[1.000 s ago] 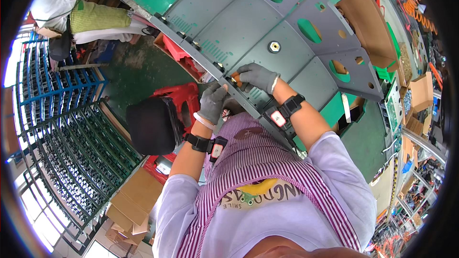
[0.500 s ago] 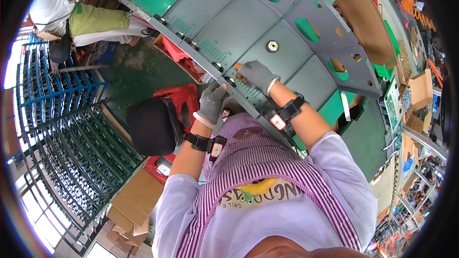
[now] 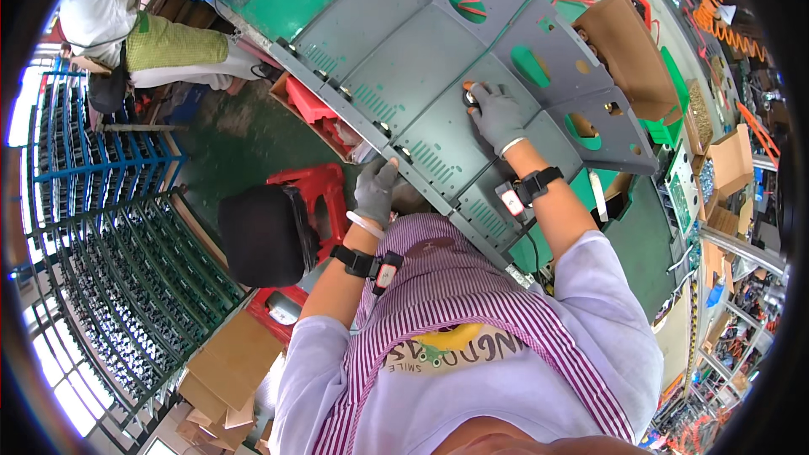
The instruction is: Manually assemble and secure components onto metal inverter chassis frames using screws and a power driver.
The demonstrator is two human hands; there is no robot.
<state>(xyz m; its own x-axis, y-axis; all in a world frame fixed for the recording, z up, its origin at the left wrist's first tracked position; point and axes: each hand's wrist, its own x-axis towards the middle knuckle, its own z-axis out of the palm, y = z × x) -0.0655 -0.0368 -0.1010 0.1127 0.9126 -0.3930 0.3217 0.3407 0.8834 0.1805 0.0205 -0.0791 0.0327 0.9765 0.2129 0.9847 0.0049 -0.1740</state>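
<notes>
My right hand (image 3: 499,116), in a grey glove with bare fingertips, reaches over a large grey sheet-metal panel (image 3: 379,46). Its fingers close around a small dark round fitting (image 3: 470,98) on the panel, mostly covered by the hand. At the near edge of the panel is my left hand (image 3: 375,191), also gloved, with fingers curled and fingertips against the rim. Whether it pinches anything there is hidden. Along that rim sit several small dark fittings (image 3: 383,128). Upright grey plates (image 3: 539,67) with oval cut-outs stand along the panel's far side.
A black-covered seat (image 3: 263,227) and a red stool (image 3: 320,194) stand at my left, near racks (image 3: 126,286) of small parts. An open cardboard box (image 3: 628,55) lies beyond the plates. Another person (image 3: 181,50) stands at the far left. A red bin (image 3: 312,105) sits below the panel's edge.
My right hand has moved from the panel's near edge, farther in and to the right, onto the round fitting. My left hand has stayed at the rim.
</notes>
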